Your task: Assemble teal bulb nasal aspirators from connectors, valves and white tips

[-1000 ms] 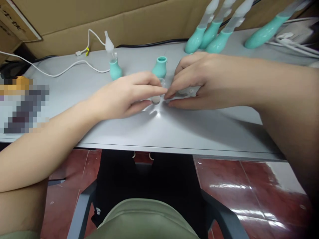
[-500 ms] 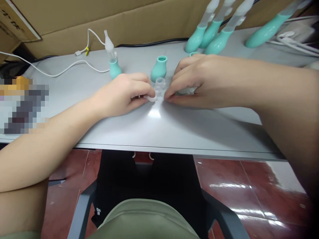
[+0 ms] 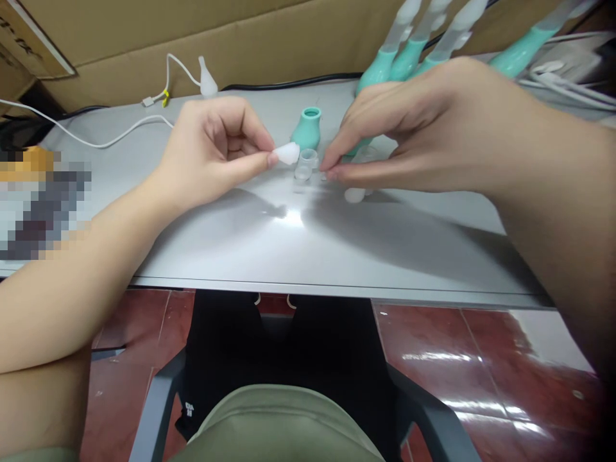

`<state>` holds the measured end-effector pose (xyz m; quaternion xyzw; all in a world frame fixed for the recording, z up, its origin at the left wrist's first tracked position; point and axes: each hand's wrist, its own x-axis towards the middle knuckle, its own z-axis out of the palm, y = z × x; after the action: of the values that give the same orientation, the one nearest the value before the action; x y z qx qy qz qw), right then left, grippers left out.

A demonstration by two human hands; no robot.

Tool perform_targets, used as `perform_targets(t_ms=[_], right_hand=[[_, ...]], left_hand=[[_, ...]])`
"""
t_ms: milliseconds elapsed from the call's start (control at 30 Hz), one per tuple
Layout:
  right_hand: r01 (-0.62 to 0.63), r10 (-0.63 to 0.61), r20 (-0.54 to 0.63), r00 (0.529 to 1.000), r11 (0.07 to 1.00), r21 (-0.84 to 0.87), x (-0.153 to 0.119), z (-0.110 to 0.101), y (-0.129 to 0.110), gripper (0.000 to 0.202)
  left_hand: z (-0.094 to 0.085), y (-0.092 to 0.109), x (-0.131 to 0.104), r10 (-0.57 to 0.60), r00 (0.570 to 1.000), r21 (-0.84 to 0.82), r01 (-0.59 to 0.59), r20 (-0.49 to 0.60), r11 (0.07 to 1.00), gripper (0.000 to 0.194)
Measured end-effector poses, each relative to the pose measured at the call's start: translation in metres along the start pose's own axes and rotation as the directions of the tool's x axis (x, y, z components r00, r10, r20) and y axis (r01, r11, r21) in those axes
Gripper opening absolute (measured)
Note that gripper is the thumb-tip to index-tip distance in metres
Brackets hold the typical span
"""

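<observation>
My left hand [image 3: 226, 144] pinches a small white soft nozzle tip [image 3: 287, 153] between thumb and index finger, raised a little over the table. Its wide end points at a short clear plastic tube [image 3: 307, 163]. My right hand [image 3: 385, 138] has thumb and index fingertip closed at the right side of that tube; the exact contact is small and hard to see. Just behind the tube stands a teal squeeze bulb [image 3: 307, 130] with an open neck. Under my right palm lie another clear plastic piece [image 3: 368, 154] and a white rounded tip [image 3: 355, 194], partly hidden.
Several assembled teal bulbs with clear tubes [image 3: 380, 64] stand at the back right. Behind my left hand rises another white nozzle [image 3: 206, 80]. A white cable [image 3: 110, 142] crosses the grey table [image 3: 289, 256] at the left. Cardboard [image 3: 154, 45] lines the back.
My left hand has lifted and moved back, and the white nozzle tip now shows in its pinch. My right hand has risen slightly, uncovering the white rounded tip beneath it.
</observation>
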<state>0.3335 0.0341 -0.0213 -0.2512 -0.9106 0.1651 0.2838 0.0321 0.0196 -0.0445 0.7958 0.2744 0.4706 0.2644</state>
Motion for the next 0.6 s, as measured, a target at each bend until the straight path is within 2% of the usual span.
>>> perform_targets(t_ms=[100,200,333,533,600], right_hand=[[-0.002,0.022,-0.135,0.991,0.989,0.146,-0.001,0.006,-0.012,0.006],[-0.106,0.165,-0.278,0.946,0.97,0.217,0.001,0.015,-0.019,0.007],[-0.1,0.224,-0.348,0.91,0.935,0.342,0.008,0.022,-0.014,0.008],[-0.088,0.247,-0.384,0.89,0.918,0.387,0.012,0.025,-0.01,0.011],[-0.103,0.253,-0.382,0.889,0.923,0.37,0.011,0.026,-0.013,0.011]], left_hand=[[0.0,-0.002,0.001,-0.012,0.999,-0.135,0.005,-0.047,0.991,0.029],[-0.001,-0.006,0.002,-0.051,0.996,-0.261,0.03,-0.074,0.965,0.027],[-0.003,-0.006,0.0,-0.109,0.992,-0.356,0.079,-0.066,0.931,0.028],[-0.007,-0.001,-0.004,-0.132,0.991,-0.103,0.129,-0.018,0.986,0.024],[-0.007,-0.003,-0.005,-0.119,0.993,-0.071,0.119,0.003,0.99,0.024]])
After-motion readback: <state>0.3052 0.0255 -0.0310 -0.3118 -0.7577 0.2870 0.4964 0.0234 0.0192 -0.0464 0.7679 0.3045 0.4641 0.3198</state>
